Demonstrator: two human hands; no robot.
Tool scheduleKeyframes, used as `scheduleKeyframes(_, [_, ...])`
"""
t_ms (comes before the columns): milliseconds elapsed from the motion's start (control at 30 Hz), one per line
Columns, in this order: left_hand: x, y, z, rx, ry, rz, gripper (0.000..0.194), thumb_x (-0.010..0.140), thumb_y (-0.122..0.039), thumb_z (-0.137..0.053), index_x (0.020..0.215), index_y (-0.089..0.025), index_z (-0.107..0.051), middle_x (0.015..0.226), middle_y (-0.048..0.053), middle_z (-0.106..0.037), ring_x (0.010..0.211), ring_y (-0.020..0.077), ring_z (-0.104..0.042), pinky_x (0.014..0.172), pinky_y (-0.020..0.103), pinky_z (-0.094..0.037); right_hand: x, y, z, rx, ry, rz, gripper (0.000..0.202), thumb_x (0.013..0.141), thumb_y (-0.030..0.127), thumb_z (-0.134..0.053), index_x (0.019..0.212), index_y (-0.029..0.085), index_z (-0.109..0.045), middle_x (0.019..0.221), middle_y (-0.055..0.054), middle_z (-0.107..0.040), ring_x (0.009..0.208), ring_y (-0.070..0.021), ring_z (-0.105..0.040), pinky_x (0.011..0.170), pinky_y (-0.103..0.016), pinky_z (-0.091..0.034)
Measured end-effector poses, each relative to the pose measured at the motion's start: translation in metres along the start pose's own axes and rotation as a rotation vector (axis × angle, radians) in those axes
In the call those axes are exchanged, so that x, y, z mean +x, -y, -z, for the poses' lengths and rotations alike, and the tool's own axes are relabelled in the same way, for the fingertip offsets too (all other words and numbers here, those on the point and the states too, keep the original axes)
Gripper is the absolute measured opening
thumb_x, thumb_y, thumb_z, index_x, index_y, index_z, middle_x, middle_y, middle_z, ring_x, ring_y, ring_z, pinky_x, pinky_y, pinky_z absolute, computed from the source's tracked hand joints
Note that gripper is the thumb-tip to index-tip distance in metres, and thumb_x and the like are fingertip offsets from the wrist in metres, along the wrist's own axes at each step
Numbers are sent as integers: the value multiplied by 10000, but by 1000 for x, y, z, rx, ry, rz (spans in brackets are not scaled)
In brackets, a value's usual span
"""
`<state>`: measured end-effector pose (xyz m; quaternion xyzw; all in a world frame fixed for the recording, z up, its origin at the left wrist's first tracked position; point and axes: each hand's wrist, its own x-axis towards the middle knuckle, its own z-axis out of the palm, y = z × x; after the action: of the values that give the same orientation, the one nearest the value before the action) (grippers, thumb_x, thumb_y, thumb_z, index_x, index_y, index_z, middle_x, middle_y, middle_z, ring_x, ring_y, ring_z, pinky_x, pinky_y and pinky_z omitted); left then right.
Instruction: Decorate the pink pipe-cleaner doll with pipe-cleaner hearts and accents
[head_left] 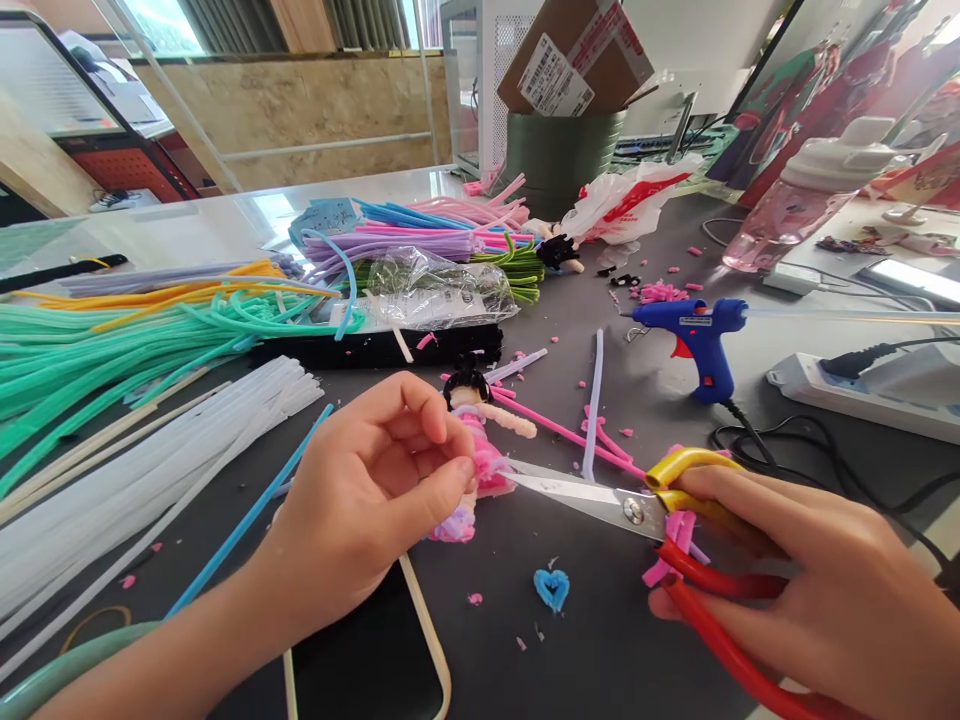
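My left hand (382,480) pinches thumb and forefinger at the side of a small pipe-cleaner doll (484,435) with black hair and a pink and lilac dress. The fingers hide part of the doll. In my right hand (817,570) is a pair of scissors (600,500) with one yellow and one red handle. Their blades point left, nearly together, with the tips at a lilac bit on the dress. Pink pipe-cleaner pieces (679,550) show between the scissor handles. A small blue heart (553,590) lies on the table below the blades.
A blue glue gun (694,340) stands at right, near a white power strip (870,385) and black cable. Pipe-cleaner bundles in green (135,340) and white (150,500) lie at left. A phone (367,650) sits under my left wrist. A pink bottle (795,200) stands back right.
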<state>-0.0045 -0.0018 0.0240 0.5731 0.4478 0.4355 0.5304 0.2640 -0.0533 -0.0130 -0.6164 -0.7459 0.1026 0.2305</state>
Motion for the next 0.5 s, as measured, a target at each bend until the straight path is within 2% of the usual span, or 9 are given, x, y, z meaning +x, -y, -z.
scheduleKeyframes(133, [2, -1, 1, 25, 36, -58, 242, 744, -84, -672, 723, -229, -480, 690, -82, -636, 599, 73, -590, 551, 154, -516, 5, -2, 4, 68, 54, 92, 221, 660, 356, -757, 852, 300, -662, 854, 2, -736, 621, -187, -638, 565, -272, -513])
scheduleKeyframes(300, [3, -1, 3, 63, 76, -113, 267, 759, -52, -651, 728, -242, -466, 713, -93, -651, 610, 67, -594, 559, 146, -509, 5, -1, 3, 71, 84, 69, 208, 648, 394, -792, 769, 287, -660, 868, -10, -745, 537, -170, -585, 508, -274, -508])
scheduleKeyframes(400, [1, -1, 4, 85, 82, -133, 287, 763, -29, -646, 732, -246, -460, 724, -97, -655, 635, 65, -606, 577, 140, -509, 6, -1, 3, 55, 59, 116, 193, 682, 422, -771, 766, 292, -656, 767, 4, -713, 533, -168, -579, 476, -258, -491])
scheduleKeyframes(500, [0, 1, 4, 97, 89, -165, 295, 763, -15, -638, 739, -248, -460, 730, -93, -654, 639, 71, -608, 576, 148, -507, 8, -1, 4, 11, 8, 209, 214, 746, 484, -708, 724, 283, -638, 590, 31, -603, 448, -143, -477, 419, -248, -452])
